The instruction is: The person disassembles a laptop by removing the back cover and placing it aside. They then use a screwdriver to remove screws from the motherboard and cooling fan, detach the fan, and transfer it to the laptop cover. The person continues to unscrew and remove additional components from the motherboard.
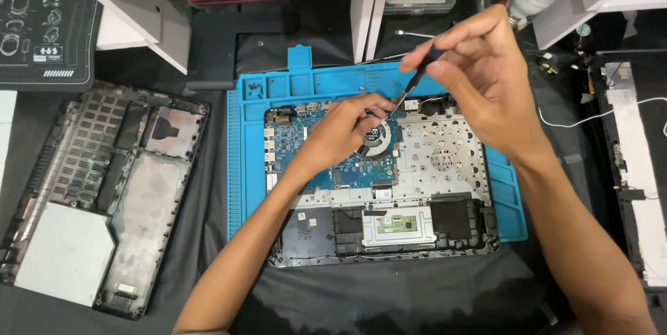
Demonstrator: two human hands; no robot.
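The opened laptop (385,217) lies on the blue mat (240,168). On its cooling fan (375,142) rests the left hand (344,133), fingers pressed together. Beyond the fan, the right hand (479,74) pinches a screwdriver (411,88), tip just beside the fan.
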